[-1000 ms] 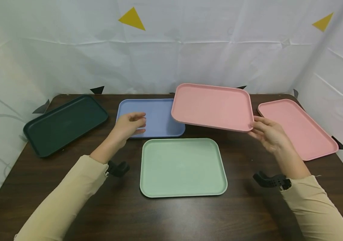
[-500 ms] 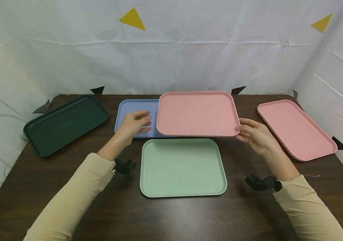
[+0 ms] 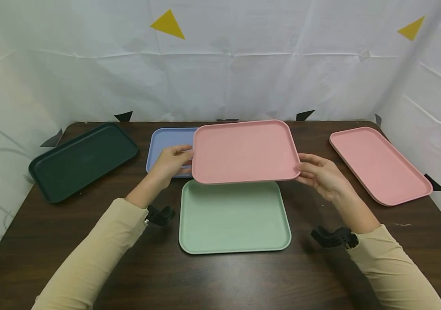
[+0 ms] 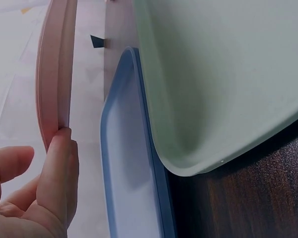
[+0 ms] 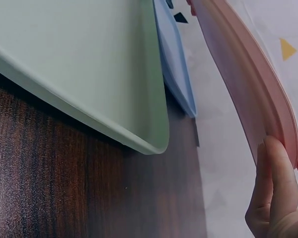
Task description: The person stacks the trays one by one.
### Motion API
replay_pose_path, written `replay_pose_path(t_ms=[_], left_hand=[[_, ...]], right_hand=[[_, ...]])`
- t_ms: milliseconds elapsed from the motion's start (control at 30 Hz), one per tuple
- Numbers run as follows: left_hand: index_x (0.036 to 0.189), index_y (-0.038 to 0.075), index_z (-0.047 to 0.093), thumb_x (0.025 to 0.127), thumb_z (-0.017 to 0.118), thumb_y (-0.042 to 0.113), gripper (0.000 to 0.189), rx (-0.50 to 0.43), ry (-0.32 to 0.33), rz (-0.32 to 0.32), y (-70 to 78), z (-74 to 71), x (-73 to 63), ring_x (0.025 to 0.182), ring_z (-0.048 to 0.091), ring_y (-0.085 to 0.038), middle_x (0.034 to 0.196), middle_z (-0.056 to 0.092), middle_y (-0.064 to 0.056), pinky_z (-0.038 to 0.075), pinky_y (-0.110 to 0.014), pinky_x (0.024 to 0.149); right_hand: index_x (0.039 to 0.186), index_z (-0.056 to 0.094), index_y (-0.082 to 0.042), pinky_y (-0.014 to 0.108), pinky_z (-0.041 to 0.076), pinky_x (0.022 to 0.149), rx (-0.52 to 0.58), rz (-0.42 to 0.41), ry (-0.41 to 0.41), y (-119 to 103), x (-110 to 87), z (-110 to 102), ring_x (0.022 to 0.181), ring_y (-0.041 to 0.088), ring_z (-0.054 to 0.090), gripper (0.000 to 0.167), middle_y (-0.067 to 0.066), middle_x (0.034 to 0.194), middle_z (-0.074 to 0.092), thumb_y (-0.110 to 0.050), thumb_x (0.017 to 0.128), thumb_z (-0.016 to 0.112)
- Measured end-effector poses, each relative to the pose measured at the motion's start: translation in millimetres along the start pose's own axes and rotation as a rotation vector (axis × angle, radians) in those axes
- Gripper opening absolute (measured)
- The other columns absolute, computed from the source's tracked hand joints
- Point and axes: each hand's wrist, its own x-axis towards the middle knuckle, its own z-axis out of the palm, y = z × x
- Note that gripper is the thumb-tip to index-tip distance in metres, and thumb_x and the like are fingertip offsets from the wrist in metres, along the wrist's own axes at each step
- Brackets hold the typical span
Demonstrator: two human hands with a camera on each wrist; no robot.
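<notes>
A pink tray [image 3: 245, 151] is held up over the back part of the light green tray [image 3: 235, 219] and hides much of the blue tray [image 3: 162, 142]. My right hand [image 3: 322, 174] pinches its right end, fingers [image 5: 280, 178] under the rim and thumb on the outer side. At the left end, my left hand [image 3: 170, 165] touches the tray's underside with its fingertips [image 4: 63, 135]. The left thumb stands apart from the rim in the left wrist view. The green tray lies flat on the table, in front of the blue one.
A dark green tray [image 3: 84, 161] lies angled at the back left of the brown table [image 3: 220, 280]. More pink trays [image 3: 383, 165], seemingly stacked, lie angled at the right. White sheeting [image 3: 228, 86] hangs behind the table and along both sides.
The held pink tray has moved left and toward me, from the right of the blue tray to over the green one's back edge. The left hand has shifted slightly right and now touches it.
</notes>
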Motion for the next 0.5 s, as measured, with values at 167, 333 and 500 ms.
replay_pose_path(t_ms=[167, 333, 500], left_hand=[[0.146, 0.003, 0.036, 0.101, 0.046, 0.020, 0.049, -0.003, 0.006, 0.001, -0.4, -1.1, -1.6, 0.125, 0.054, -0.031, 0.143, 0.047, -0.018, 0.058, -0.020, 0.081], [0.144, 0.002, 0.039, 0.099, 0.051, 0.021, 0.051, 0.016, 0.017, -0.006, -0.7, -2.4, -3.4, 0.120, 0.057, -0.031, 0.140, 0.050, -0.019, 0.059, -0.019, 0.076], [0.145, 0.002, 0.037, 0.097, 0.053, 0.019, 0.054, 0.025, 0.013, -0.026, -2.4, -4.3, -5.0, 0.117, 0.059, -0.029, 0.137, 0.051, -0.020, 0.059, -0.021, 0.076]], right_hand=[[0.115, 0.043, -0.005, 0.018, 0.059, 0.070, 0.000, 0.011, -0.006, 1.3, -0.1, 1.1, 0.077, 0.007, 0.068, 0.027, -0.002, 0.088, 0.065, 0.006, 0.092, 0.053], [0.116, 0.042, -0.006, 0.017, 0.059, 0.072, -0.025, 0.031, -0.029, 2.7, 0.0, 1.9, 0.078, 0.007, 0.068, 0.029, -0.002, 0.088, 0.065, 0.005, 0.092, 0.053], [0.118, 0.040, -0.006, 0.018, 0.059, 0.073, -0.065, 0.052, -0.047, 2.9, 0.6, 2.4, 0.078, 0.006, 0.068, 0.030, -0.002, 0.090, 0.063, 0.004, 0.093, 0.053]])
